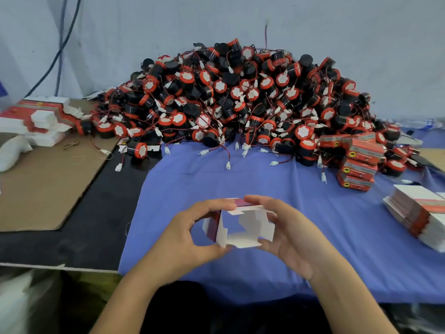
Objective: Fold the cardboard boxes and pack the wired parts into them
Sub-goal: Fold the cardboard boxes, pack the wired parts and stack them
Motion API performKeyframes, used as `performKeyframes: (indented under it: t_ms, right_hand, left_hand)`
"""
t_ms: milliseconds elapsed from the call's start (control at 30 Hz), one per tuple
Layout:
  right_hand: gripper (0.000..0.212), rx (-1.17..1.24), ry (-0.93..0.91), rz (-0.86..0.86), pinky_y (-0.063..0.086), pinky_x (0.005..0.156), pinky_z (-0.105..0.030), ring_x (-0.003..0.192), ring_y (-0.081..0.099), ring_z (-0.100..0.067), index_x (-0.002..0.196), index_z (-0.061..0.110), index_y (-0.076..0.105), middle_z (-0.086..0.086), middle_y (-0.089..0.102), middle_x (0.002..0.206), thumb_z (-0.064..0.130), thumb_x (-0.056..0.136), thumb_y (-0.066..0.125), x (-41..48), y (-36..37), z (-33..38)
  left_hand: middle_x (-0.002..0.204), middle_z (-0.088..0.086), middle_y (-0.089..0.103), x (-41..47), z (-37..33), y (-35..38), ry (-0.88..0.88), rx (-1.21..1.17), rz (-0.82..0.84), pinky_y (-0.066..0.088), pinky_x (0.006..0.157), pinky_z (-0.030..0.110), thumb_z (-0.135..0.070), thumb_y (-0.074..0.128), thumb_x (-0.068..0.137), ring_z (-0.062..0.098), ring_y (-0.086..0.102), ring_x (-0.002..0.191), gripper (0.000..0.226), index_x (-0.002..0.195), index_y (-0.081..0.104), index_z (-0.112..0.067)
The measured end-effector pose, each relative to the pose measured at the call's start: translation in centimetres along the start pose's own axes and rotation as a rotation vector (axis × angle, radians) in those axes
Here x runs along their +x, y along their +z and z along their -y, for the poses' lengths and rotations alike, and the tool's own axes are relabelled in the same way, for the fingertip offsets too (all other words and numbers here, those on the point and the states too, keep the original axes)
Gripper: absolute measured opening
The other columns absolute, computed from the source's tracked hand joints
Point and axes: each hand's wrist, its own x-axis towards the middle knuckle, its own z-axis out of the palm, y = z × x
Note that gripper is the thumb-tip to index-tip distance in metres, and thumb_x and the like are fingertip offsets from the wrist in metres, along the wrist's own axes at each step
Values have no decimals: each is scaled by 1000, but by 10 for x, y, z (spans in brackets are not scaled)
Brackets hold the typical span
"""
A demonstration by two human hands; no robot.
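Head view: cardboard box (240, 227), half-folded, open end toward the person, flaps splayed, held above the blue cloth (265, 182) (heap of wired parts (240, 100) behind). Left hand (187, 237) grips its left side, right hand (291, 232) its right; fingers on top, thumbs beneath.

Work surface and its surroundings.
A blue cloth (265, 186) covers the right part of a black tabletop (96, 227). A brown cardboard sheet (45, 189) lies flat at left, bearing a rubber band (71, 145), with a white bag (10, 153) at its left edge. Dark cables (60, 44) hang down the pale wall (168, 22) behind.
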Motion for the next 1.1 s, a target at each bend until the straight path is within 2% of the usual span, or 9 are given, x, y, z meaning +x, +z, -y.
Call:
performKeyframes:
  t_ms: [167,333,467,600,700,767,867,1000,1100]
  right_hand:
    - [41,-76,3,67,50,104,-59,111,62,-24,120,21,75,-11,65,119,27,80,76,-3,2,-7]
    - [22,-123,-20,21,62,82,-43,106,65,-27,113,19,78,-21,65,118,16,91,75,-7,9,-4]
    - [15,-149,-15,-29,63,76,-44,98,70,-28,107,12,78,-23,67,113,9,93,72,-9,15,0]
    - [13,-215,-41,-77,64,76,-46,95,70,-34,106,8,74,-25,65,116,6,94,70,-10,21,0]
    - [10,-299,-99,-136,65,75,-48,103,70,-41,100,12,74,-20,68,112,6,96,67,-9,26,-1]
    - [12,-317,-131,-153,65,72,-44,106,68,-41,99,14,75,-19,70,109,6,96,67,-9,26,0]
    - [14,-281,-132,-138,64,71,-41,105,68,-42,100,15,77,-17,70,108,6,95,69,-12,23,4]
    - [15,-286,-146,-125,64,71,-43,100,71,-36,96,21,79,-5,69,94,9,94,70,-14,26,2]
    - [16,-301,-174,-125,64,68,-39,85,71,-21,96,23,80,2,68,89,10,94,70,-15,30,0]
  left_hand:
    - [139,-9,64,-1,-3,-4,-1,-113,-25,43,111,30,-22,90,73,17,55,135,60,127,65,-31]
    - [138,-2,65,-2,-6,-9,5,-197,-63,44,110,26,-23,90,74,21,57,133,55,122,65,-33]
    - [139,-6,65,-5,-6,-11,-22,-211,-33,46,106,22,-27,88,81,18,58,132,42,117,66,-29]
    - [134,-10,66,-5,-5,-8,-47,-168,-81,49,103,22,-43,90,67,15,60,128,57,119,68,-39]
    - [132,-6,67,-4,-2,-3,-49,-163,-110,49,105,26,-42,94,58,16,61,126,69,122,69,-42]
    - [135,-4,67,-5,-1,-2,-55,-253,-89,45,108,23,-48,95,56,15,59,131,80,130,69,-33]
    - [141,-4,64,-8,-4,-1,-80,-414,-106,45,105,17,-69,79,68,11,58,133,93,138,60,-12]
    - [125,-9,73,-6,-4,8,-152,-425,-258,54,85,16,-38,77,76,11,67,118,48,122,72,-22]
    - [118,-8,76,-5,-1,16,-176,-387,-303,54,87,17,-27,79,77,8,70,111,38,116,76,-25]
